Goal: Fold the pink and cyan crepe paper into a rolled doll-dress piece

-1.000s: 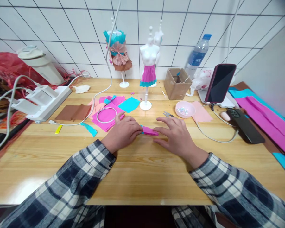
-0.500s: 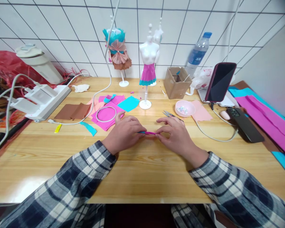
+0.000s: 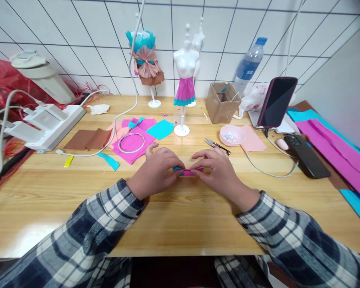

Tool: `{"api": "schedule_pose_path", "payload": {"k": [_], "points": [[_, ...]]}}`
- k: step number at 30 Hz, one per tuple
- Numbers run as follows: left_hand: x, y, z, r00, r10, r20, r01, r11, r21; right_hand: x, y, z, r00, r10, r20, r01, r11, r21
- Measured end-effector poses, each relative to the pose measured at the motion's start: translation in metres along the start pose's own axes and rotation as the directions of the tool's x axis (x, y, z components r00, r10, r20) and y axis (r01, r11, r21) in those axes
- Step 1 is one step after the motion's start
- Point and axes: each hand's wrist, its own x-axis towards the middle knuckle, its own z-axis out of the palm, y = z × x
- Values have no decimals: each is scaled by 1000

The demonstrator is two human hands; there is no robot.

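A narrow folded strip of magenta and blue crepe paper (image 3: 187,173) stretches between my two hands, just over the table. My left hand (image 3: 156,170) pinches its blue end between thumb and fingers. My right hand (image 3: 217,172) pinches the magenta part, and a bit of the strip sticks out past those fingertips. Beyond my hands stands a small white mannequin (image 3: 186,62) in a magenta paper skirt with a blue hem (image 3: 185,91). Thread snips (image 3: 217,146) lie just behind my right hand.
Magenta paper (image 3: 132,156) with a white ring (image 3: 131,134), blue paper (image 3: 160,129) and brown paper (image 3: 87,139) lie left. A dressed mannequin (image 3: 147,60) stands behind. Rightward are a pink bowl (image 3: 231,140), cardboard box (image 3: 223,103) and phones (image 3: 307,156). A white cable (image 3: 120,116) crosses the left side.
The strip has turned from edge-on to show more of its flat side. My right fingers have shifted left along it, closer to my left hand. The view has moved slightly.
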Motion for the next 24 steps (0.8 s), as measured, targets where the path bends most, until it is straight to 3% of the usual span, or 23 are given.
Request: {"api": "schedule_pose_path", "payload": {"k": [6, 13, 24], "points": [[-1, 6, 3, 998, 44, -52, -43, 998, 36, -1, -5, 2, 999, 33, 7, -34, 998, 52], [-1, 3, 3, 993, -100, 60, 105, 991, -82, 2, -5, -8, 986, 73, 151, -104, 972, 209], [-1, -1, 6, 993, -86, 78, 90, 995, -46, 4, -2, -10, 893, 283, 350, -374, 899, 226]]}}
